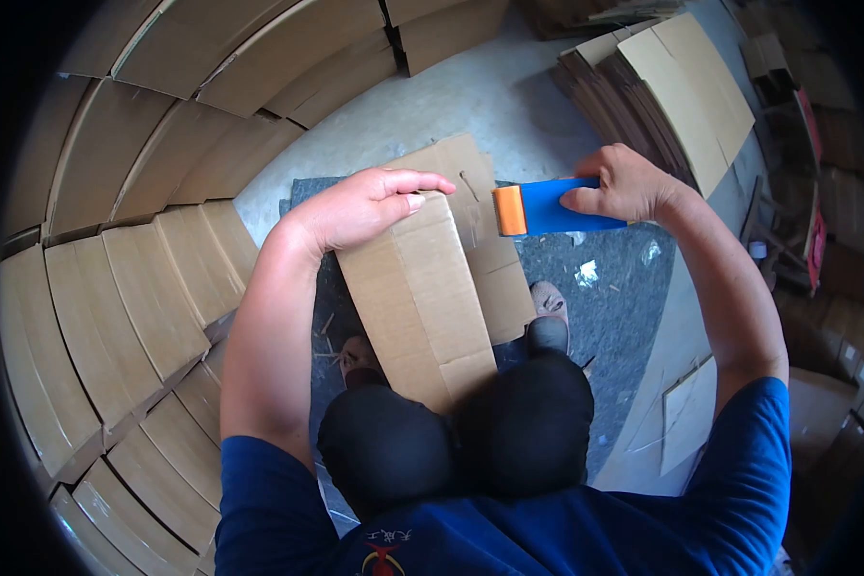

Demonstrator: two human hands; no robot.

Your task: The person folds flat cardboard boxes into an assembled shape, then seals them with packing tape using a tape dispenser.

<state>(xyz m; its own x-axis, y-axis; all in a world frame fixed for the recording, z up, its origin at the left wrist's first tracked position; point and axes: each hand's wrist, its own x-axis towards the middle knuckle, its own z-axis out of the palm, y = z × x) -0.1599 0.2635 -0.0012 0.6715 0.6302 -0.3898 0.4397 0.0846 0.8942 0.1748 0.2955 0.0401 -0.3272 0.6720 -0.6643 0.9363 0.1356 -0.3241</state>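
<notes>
A closed cardboard box point(418, 278) stands tilted between my knees, with a strip of tape along its top face. My left hand point(379, 200) grips its far end, thumb on the top and fingers along the far edge. To the right of the box, my right hand point(624, 187) holds a blue tape dispenser point(547, 206) with an orange roller at its left end. The dispenser is apart from the box. Flat cardboard point(494, 259) lies beneath and beside the box.
Stacked cardboard boxes point(134, 298) form a wall on the left and at the back. A pile of flattened cartons point(691, 96) stands at the back right. A dark mat point(605, 317) with scraps covers the floor under my feet. A loose cardboard sheet point(688, 416) lies right of it.
</notes>
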